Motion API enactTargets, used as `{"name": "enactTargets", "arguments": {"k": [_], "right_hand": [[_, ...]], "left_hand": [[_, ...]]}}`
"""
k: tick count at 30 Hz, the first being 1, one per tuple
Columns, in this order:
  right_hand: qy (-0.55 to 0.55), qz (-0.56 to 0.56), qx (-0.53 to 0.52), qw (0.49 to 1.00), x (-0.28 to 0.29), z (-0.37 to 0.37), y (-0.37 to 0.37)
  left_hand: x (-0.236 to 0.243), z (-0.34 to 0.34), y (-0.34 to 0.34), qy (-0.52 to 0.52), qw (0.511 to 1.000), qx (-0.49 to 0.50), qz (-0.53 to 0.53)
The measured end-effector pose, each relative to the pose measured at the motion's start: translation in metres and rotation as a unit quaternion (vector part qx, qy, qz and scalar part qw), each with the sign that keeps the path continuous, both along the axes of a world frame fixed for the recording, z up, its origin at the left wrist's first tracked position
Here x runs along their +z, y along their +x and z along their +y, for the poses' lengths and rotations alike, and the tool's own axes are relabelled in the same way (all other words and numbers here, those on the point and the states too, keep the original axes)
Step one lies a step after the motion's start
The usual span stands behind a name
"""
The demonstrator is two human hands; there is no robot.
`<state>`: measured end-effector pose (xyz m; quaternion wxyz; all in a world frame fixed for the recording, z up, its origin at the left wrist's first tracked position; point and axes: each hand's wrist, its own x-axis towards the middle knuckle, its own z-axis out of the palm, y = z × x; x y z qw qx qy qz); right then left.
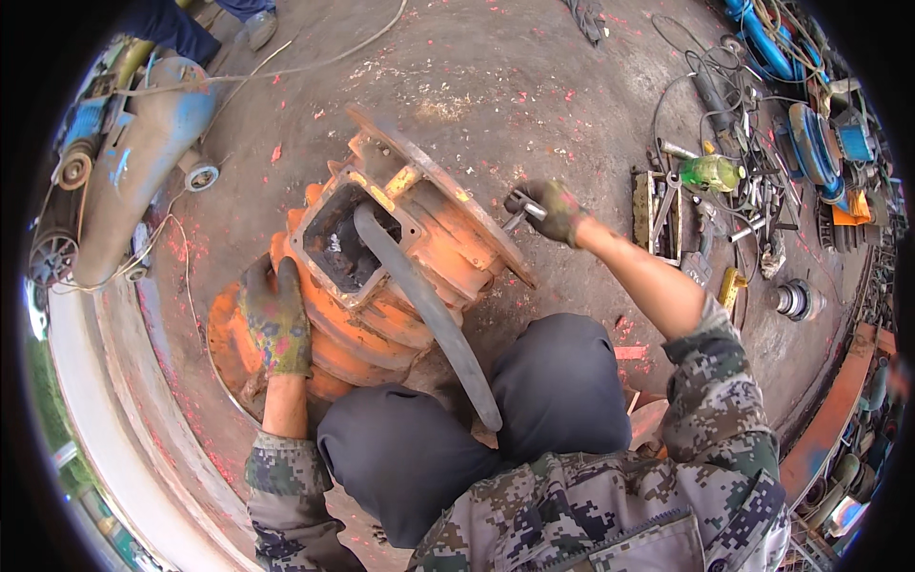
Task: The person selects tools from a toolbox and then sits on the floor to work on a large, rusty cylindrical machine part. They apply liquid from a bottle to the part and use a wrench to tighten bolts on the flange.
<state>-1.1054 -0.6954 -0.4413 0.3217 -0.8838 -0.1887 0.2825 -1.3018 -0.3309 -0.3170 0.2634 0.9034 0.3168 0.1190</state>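
Between my knees and the far floor lies a worn orange cast housing (357,338) with a flange and a rectangular opening. A long, curved grey bar (424,305) has one end in that opening; its other end rests toward the gap between my knees. My gloved left hand (274,315) lies on the left side of the housing, fingers stretched out and thumb apart. Right of the flange, my gloved right hand (553,212) is closed around a short silver metal tool (527,204). Its exact kind is partly hidden by the fingers.
At right are a tool box (658,217), a green bottle (712,173), wrenches, sockets, cables and blue machine parts (815,153). A large grey-and-blue casing (148,157) stands at left. A cable (315,67) crosses the floor near another person's legs (176,29).
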Motion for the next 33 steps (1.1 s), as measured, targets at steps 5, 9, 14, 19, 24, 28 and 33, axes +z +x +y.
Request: {"name": "enactTargets", "arguments": {"k": [5,9,14,19,24,28,33], "right_hand": [[0.099,-0.415,0.25,0.869,0.113,0.065,0.089],[0.15,-0.195,0.017,0.969,0.163,0.031,0.008],[-0.339,-0.007,0.11,0.934,0.139,-0.063,-0.055],[-0.007,-0.092,0.028,0.995,0.005,-0.006,0.017],[0.088,-0.613,0.189,0.762,0.12,0.039,0.094],[-0.162,-0.632,0.088,0.752,0.166,0.015,0.026],[-0.277,-0.274,0.097,0.916,0.139,-0.064,-0.065]], "left_hand": [[-0.01,-0.004,0.006,-0.011,1.0,-0.013,-0.013],[0.001,0.011,-0.015,0.009,1.0,0.011,0.014],[0.003,-0.004,0.003,0.009,1.0,-0.006,0.0],[0.002,-0.001,0.001,0.005,1.0,0.003,0.023],[-0.002,-0.01,0.008,-0.024,0.999,-0.027,-0.003],[0.002,0.005,-0.005,-0.024,1.0,-0.014,0.012],[-0.001,0.014,-0.007,-0.063,0.998,-0.022,-0.009]]}}
